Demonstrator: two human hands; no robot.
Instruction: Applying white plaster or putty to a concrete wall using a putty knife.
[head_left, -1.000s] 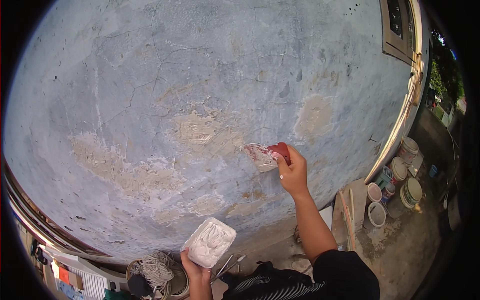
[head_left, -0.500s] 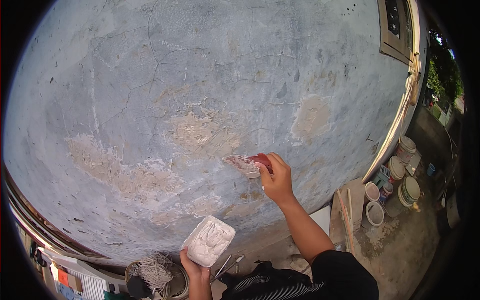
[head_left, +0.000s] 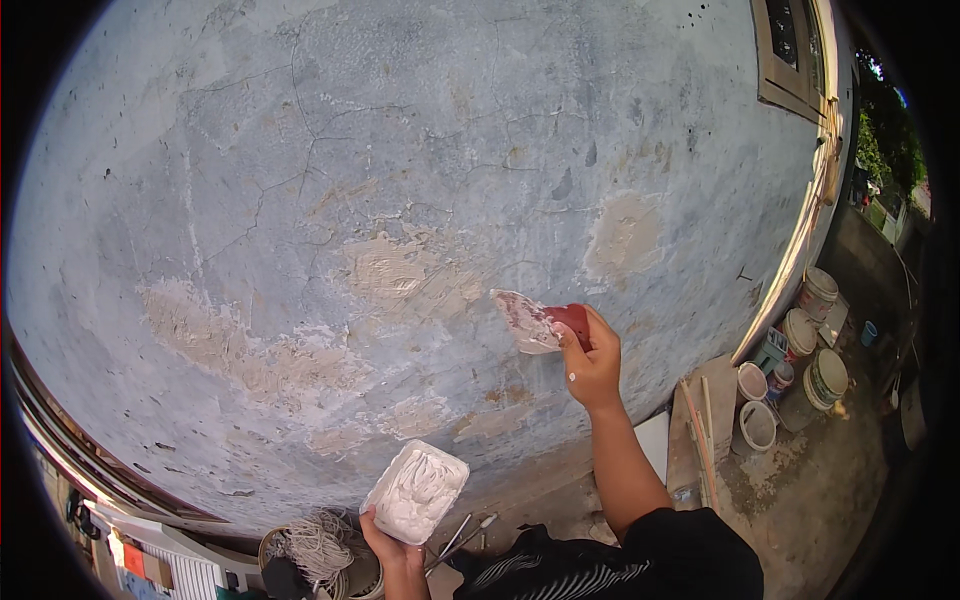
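Observation:
My right hand (head_left: 594, 362) grips a red putty scraper (head_left: 528, 318), its broad blade smeared with off-white paste and held at the pale blue, cracked wall (head_left: 480, 150); I cannot tell whether the blade touches it. Low in the view, my left hand (head_left: 388, 545) holds a shallow white container (head_left: 418, 488) of thick white paste. Several patches of beige filler mark the wall, one (head_left: 395, 270) left of the scraper, another (head_left: 622, 235) above and right of it.
At right, several buckets (head_left: 825, 385) stand on the concrete floor (head_left: 800, 470), beside boards and poles (head_left: 700, 440) leaning at the wall. A window frame (head_left: 790, 60) is top right. At bottom left are a bundle of cord (head_left: 310, 550) and a ridged white object (head_left: 180, 570).
My right hand with the scraper first moved left and down along the wall, then came back to the right. My left hand has barely moved with the container.

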